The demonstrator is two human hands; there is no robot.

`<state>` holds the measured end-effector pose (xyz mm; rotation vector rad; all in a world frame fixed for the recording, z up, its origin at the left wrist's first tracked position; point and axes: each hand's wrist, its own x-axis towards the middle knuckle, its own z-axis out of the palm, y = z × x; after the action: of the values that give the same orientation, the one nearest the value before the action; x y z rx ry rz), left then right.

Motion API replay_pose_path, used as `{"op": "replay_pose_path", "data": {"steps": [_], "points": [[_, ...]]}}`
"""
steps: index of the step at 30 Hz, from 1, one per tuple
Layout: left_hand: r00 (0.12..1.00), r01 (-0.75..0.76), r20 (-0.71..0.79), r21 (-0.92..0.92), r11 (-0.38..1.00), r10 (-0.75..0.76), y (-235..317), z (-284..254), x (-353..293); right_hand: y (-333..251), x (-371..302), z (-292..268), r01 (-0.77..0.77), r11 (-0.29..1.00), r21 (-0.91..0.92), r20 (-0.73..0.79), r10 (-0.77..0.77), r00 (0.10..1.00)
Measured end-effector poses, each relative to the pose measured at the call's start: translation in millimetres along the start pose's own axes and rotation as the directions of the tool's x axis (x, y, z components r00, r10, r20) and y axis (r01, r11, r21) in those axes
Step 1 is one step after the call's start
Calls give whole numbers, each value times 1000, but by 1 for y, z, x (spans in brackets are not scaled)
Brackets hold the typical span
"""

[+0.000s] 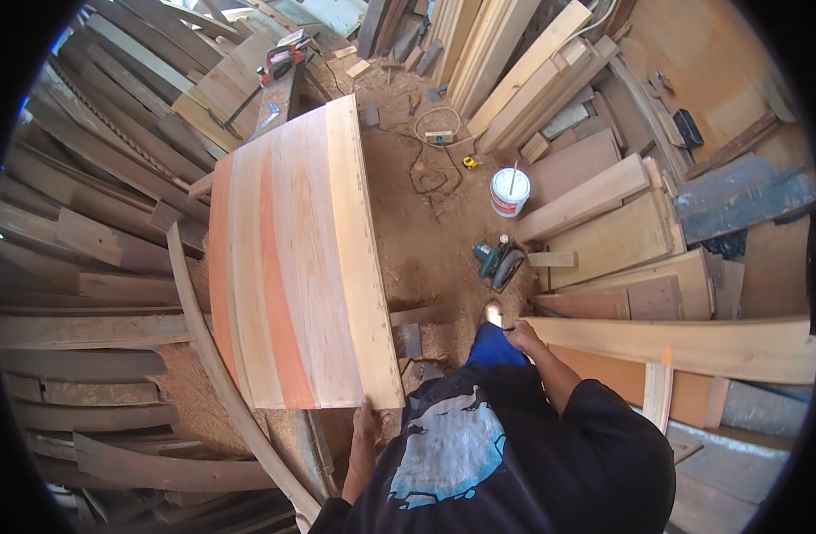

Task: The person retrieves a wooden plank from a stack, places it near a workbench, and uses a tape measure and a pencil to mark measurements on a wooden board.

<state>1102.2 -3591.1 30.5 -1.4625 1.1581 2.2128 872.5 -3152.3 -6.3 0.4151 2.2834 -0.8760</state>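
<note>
A wide panel of pale and reddish wooden strips [301,258] rests on a bench to my left, its near end toward me. My left hand [367,425] grips that end close to its right corner, fingers closed at the edge. My right hand [522,338] is beside my right leg with its fingers curled. A small dark thing seems to be in it, too small to name. Beyond that hand, a green circular saw [499,263] lies on the dusty floor.
Past the saw stand a white bucket [510,192] with a stick in it and a yellow tape measure [469,163]. A cord [417,169] loops over the floor. A red power tool [282,60] sits on the bench's far end. Boards [96,240] crowd both sides.
</note>
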Motion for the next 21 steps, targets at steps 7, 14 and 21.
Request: {"op": "replay_pose_path", "data": {"steps": [7,14,21], "points": [[982,-186,-77,-294,938,170,-8,37,-10,28,82,-57,121,983,-137,17,-119,993],[962,-166,-246,-182,969,119,-13,28,-4,38,153,-106,127,991,-32,15,-127,992],[985,-175,-33,-224,959,172,-9,18,-15,-34,168,-93,104,994,25,54,-105,993]]}}
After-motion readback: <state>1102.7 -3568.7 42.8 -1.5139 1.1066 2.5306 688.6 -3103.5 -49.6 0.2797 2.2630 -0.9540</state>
